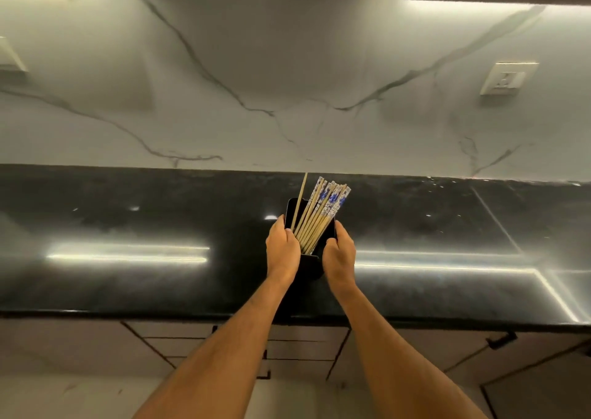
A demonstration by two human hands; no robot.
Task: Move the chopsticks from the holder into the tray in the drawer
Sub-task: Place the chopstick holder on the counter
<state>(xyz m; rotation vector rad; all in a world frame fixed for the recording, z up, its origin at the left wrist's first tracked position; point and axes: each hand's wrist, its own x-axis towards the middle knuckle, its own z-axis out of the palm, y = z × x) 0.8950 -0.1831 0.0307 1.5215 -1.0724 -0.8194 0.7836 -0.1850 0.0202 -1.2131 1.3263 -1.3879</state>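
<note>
A black holder stands on the dark glossy counter, a little back from its front edge. Several bamboo chopsticks with blue-and-white patterned tops lean to the right inside it, and one plain stick stands apart at the left. My left hand grips the holder's left side, thumb over the rim. My right hand grips the right side, fingers curled round the wall. The lower part of the holder is hidden between my hands. The drawers below the counter are closed, and no tray shows.
The black counter runs the full width, backed by a white marble wall. A wall socket sits at the right, another plate at the far left. A cabinet handle shows under the counter at right.
</note>
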